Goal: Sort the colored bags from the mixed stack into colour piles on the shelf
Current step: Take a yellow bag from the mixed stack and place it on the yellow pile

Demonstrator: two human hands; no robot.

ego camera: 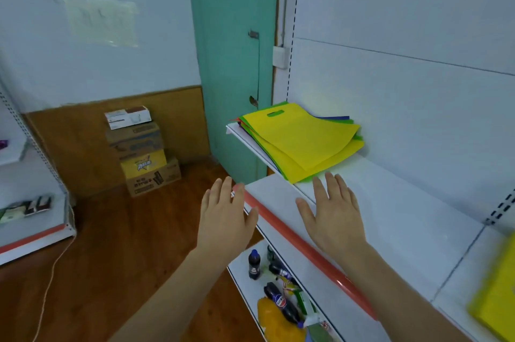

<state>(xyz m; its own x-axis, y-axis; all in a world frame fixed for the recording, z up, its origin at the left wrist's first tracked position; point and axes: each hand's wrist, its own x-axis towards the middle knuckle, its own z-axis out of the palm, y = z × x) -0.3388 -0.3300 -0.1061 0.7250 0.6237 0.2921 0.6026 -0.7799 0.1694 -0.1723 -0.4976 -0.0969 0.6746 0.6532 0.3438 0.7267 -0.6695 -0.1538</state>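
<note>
Both hands are flat and wide open and hold nothing; the left hand (227, 216) is just off the front edge of the white metal shelf (390, 219), the right hand (333, 213) above it. The mixed stack of thin cloth bags (303, 140), yellow on top, sits at the far left end; its corner hangs over the edge, so a quick pull could slide bags onto the floor. A yellow bag pile (496, 294) lies at the right end.
</note>
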